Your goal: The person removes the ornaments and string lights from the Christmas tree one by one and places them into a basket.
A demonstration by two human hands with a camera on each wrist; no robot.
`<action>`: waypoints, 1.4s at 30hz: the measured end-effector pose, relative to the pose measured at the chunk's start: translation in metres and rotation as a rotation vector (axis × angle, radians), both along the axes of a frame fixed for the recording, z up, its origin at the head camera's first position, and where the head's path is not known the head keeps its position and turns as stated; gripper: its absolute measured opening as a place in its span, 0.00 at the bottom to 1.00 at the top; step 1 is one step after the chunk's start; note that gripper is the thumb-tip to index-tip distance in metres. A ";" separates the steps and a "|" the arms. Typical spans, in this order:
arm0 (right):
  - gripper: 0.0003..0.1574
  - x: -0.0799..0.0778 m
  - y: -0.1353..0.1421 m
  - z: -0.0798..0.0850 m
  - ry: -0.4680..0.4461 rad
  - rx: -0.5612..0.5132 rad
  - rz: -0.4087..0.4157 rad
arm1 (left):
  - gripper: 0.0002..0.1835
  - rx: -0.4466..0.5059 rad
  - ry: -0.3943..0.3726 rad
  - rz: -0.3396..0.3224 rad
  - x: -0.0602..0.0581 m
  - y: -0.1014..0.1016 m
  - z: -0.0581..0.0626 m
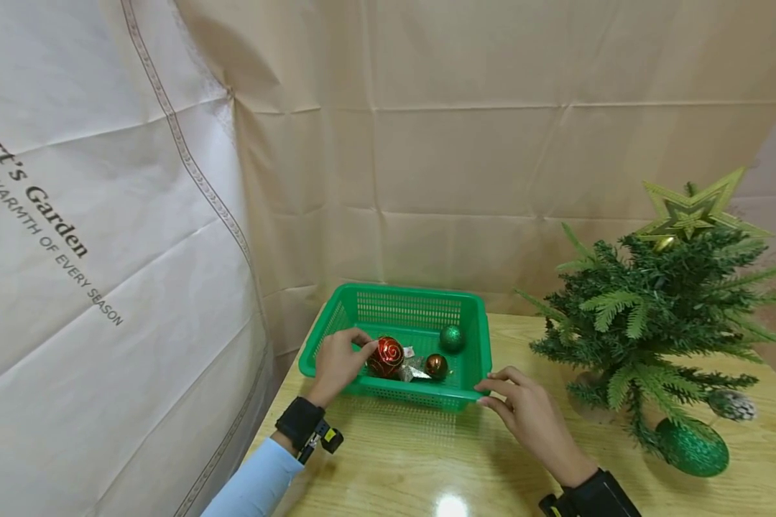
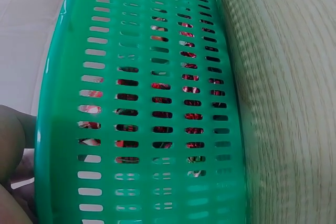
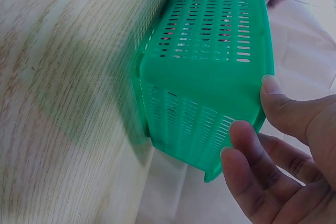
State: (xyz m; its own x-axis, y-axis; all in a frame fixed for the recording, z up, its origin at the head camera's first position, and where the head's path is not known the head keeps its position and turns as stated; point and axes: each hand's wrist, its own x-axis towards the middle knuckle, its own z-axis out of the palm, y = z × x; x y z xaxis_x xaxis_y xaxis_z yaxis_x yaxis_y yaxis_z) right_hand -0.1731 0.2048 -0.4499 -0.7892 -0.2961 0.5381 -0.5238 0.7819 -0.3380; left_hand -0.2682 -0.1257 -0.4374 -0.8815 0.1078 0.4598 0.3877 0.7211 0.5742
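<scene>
A green plastic basket (image 1: 375, 388) stands on the table and holds several Christmas baubles. My left hand (image 1: 339, 361) reaches over its front rim, thumb and forefinger pinching at the upper left of a red bauble (image 1: 385, 357) with glittery swirls. Only slots of red show through the basket wall in the left wrist view, the fingertips being hidden behind the rim. At the front right corner my right hand (image 1: 524, 409) holds the basket's rim lightly, thumb (image 3: 283, 106) on the corner and fingers curled beside the end wall. A brown bauble (image 1: 436, 366) and a green bauble (image 1: 452, 338) lie inside.
Silvery crumpled pieces (image 1: 414, 373) lie beside the red bauble. To the right stands a small artificial Christmas tree (image 1: 647, 301) with a gold star (image 1: 692, 214), a large green bauble (image 1: 693, 446) and a pinecone (image 1: 732, 406). Cloth hangs behind and left of the wooden table (image 1: 375, 452).
</scene>
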 end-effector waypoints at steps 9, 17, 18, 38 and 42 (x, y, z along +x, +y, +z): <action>0.14 0.001 0.001 0.000 -0.003 0.007 -0.008 | 0.06 -0.022 0.000 0.010 0.000 0.001 -0.002; 0.16 0.004 0.003 0.003 -0.119 -0.010 -0.020 | 0.05 -0.028 0.071 0.018 0.000 0.009 -0.002; 0.17 0.005 0.004 0.003 -0.137 -0.004 -0.016 | 0.05 -0.025 0.081 0.014 0.000 0.011 -0.002; 0.13 0.079 0.102 0.077 -0.452 -0.218 0.105 | 0.07 0.003 0.218 -0.680 0.026 0.143 0.019; 0.14 0.102 0.141 0.082 -0.485 -0.290 -0.057 | 0.12 -0.061 0.212 -0.775 0.038 0.179 0.021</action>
State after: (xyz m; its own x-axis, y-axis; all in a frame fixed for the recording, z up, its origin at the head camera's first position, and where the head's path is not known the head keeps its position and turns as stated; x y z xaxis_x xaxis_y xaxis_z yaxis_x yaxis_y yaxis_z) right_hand -0.0714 0.3454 -0.3677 -0.9767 -0.1396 0.1631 -0.2147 0.6441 -0.7342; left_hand -0.2307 0.0530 -0.4164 -0.4398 0.6836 0.5825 0.8872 0.2298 0.4001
